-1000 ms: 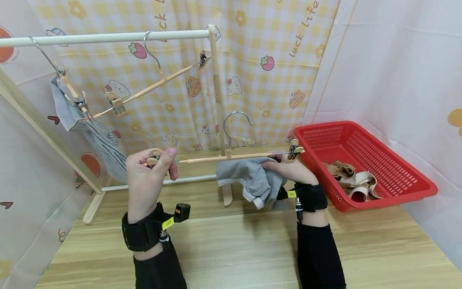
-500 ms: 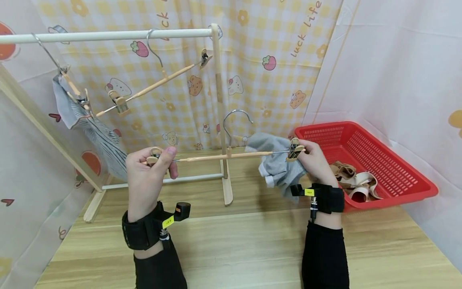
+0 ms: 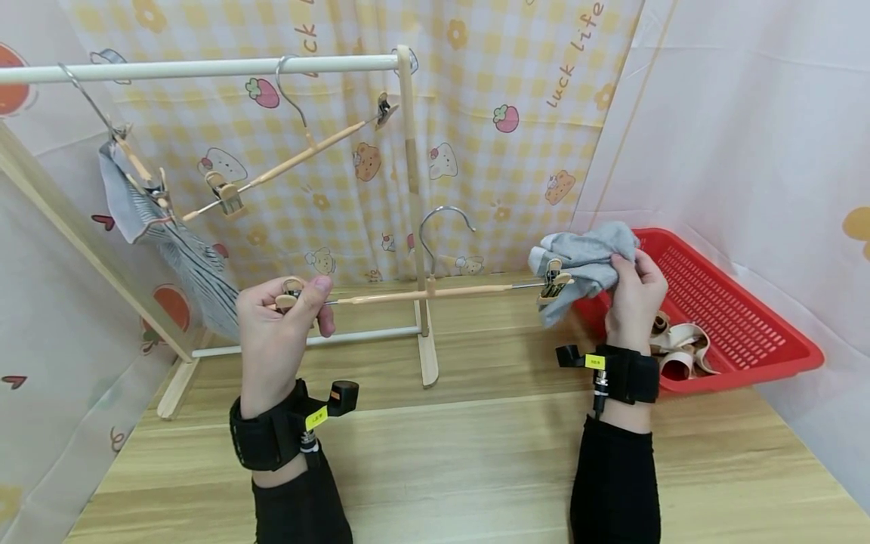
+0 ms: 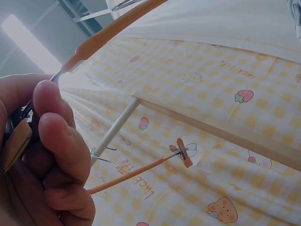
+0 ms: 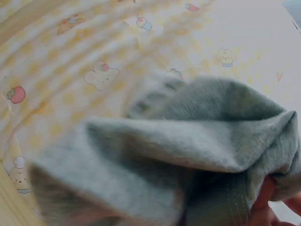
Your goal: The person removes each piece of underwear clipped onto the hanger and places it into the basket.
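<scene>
A wooden clip hanger with a metal hook is held level above the table. My left hand pinches its left end clip; in the left wrist view the thumb and fingers curl around that clip and the hanger bar runs up and away. My right hand grips a bunched grey cloth just beside and above the hanger's right clip. In the right wrist view the grey cloth fills the frame.
A red basket holding beige garments sits at the right on the wooden table. Behind stands a rack with a white rail, an empty clip hanger and a hanger with a grey striped garment.
My right hand has carried the grey cloth from under the hanger's middle rightward and up to its right clip. The left hand and the hanger have stayed still.
</scene>
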A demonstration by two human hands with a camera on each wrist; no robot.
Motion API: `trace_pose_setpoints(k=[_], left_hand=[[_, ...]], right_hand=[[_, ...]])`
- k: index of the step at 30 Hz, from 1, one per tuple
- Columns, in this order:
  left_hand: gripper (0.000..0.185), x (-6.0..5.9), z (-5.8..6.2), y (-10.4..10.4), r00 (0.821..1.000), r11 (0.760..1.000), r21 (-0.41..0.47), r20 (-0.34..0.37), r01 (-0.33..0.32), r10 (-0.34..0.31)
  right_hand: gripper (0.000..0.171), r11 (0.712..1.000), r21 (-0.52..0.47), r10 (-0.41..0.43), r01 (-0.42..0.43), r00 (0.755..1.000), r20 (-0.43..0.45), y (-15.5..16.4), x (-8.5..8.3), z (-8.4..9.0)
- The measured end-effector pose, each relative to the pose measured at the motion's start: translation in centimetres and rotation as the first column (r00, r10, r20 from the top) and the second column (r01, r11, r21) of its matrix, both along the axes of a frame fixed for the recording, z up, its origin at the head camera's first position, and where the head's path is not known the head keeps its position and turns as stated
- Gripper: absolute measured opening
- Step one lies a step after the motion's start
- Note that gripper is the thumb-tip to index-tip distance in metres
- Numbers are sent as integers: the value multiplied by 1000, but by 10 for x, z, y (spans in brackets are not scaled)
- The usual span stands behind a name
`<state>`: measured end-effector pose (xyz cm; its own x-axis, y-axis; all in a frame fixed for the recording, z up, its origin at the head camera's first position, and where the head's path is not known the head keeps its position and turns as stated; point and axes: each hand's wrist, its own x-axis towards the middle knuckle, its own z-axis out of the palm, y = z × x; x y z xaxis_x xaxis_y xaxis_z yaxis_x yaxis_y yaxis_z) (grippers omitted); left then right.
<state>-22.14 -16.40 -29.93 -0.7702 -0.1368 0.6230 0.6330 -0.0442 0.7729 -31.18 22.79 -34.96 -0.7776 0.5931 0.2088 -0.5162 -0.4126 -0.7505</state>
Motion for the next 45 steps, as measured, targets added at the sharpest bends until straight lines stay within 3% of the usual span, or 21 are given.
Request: trace_pose_setpoints(k=[4,10,20,32,38,45], left_hand=[[37,0,1,0,1000,1000,-10,-7,1,-2],[39,0,2,1,1000,999,-33,1,-6,6],[39,-1,-1,1,1000,1000,6,11,7,-7],[37,2,-2,1,1000,1000,-7,32,2,-2],[36,3,-3,2,1000,1000,-1,25,8,-8],[36,1,-1,2,1000,1000,-4,23,-1,1]], right_hand=[[12,991,-101,-97,89,992,-77,7,1,0],[11,959,-192,-227,211,972,-63,21,5,-1],[14,924,-287,-276,253,960,-42,37,10,-2],[19,884,-315,-364,346,931,1,49,17,-4],[29,883,-328,-338,336,940,52,56,21,-5],[10,907,-256,-329,335,942,70,53,18,-2]])
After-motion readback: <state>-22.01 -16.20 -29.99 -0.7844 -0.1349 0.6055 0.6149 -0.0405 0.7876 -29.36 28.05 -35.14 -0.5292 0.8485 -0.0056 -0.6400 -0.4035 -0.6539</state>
